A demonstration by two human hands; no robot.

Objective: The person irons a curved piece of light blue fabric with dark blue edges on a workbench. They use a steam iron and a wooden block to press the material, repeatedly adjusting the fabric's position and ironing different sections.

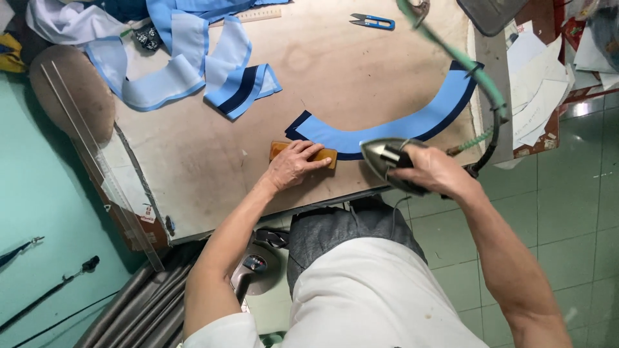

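Left hand [293,164] flat and spread on wooden block [303,153], hiding most of it. Right hand [438,171] wrapped around iron [385,156] handle, covering it, beside curved blue cloth [393,125].

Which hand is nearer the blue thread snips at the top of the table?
Right, though neither is close. The right hand grips the iron almost straight below the snips; the left hand presses the wooden block, below and further left.

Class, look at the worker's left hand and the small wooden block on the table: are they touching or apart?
Touching. The head view shows the left hand lying flat on the wooden block, fingers spread over its top, with only the block's ends showing.
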